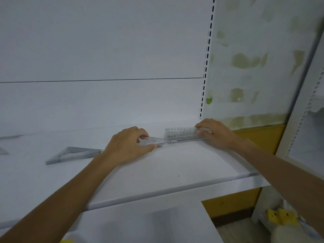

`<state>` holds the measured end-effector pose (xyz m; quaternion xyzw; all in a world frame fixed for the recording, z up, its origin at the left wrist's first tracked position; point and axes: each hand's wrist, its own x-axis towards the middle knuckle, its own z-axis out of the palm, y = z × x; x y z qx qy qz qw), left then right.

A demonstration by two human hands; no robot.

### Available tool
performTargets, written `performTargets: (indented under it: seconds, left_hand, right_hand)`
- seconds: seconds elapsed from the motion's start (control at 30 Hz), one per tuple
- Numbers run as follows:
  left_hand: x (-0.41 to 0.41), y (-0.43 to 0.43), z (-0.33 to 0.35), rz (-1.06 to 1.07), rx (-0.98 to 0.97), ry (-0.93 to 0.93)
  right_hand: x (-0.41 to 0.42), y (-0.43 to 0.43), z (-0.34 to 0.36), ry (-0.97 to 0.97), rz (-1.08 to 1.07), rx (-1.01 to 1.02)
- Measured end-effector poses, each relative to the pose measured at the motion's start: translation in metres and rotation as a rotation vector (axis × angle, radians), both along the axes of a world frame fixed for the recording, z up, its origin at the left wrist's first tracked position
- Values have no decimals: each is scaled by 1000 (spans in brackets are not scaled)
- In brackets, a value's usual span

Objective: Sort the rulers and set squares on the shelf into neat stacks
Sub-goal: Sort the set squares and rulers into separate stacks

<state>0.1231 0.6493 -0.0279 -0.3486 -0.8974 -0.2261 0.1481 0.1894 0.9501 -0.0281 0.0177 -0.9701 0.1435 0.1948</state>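
Note:
On the white shelf (157, 172), my left hand (128, 146) pinches a clear set square (154, 140) between thumb and fingers, near the shelf's middle. My right hand (215, 134) grips the right end of a small stack of clear rulers (180, 133) lying at the back right corner. The set square's thin tip reaches toward the ruler stack. Another clear set square (73, 155) lies flat to the left of my left hand. A corner of a further clear piece (3, 151) shows at the far left edge.
The shelf's white back panel (105, 102) rises behind the rulers, with a slotted upright (204, 85) at its right end. A second white shelf (140, 221) sits below. Yellow brackets (280, 216) lie on the floor at lower right.

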Motion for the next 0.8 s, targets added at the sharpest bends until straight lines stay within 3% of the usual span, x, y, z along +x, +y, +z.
performTargets:
  seconds: [0.23, 0.53, 0.63, 0.8]
  left_hand:
    - [-6, 0, -3, -48, 127, -71]
    - [-11, -8, -9, -37, 132, -73]
    - [-11, -14, -3, -64, 144, -59]
    - [-20, -56, 22, -24, 319, -50]
  right_hand:
    - [-7, 2, 3, -58, 42, 26]
    - [-6, 1, 2, -87, 37, 27]
    - [-2, -5, 6, -56, -7, 55]
    - [7, -40, 13, 39, 28, 64]
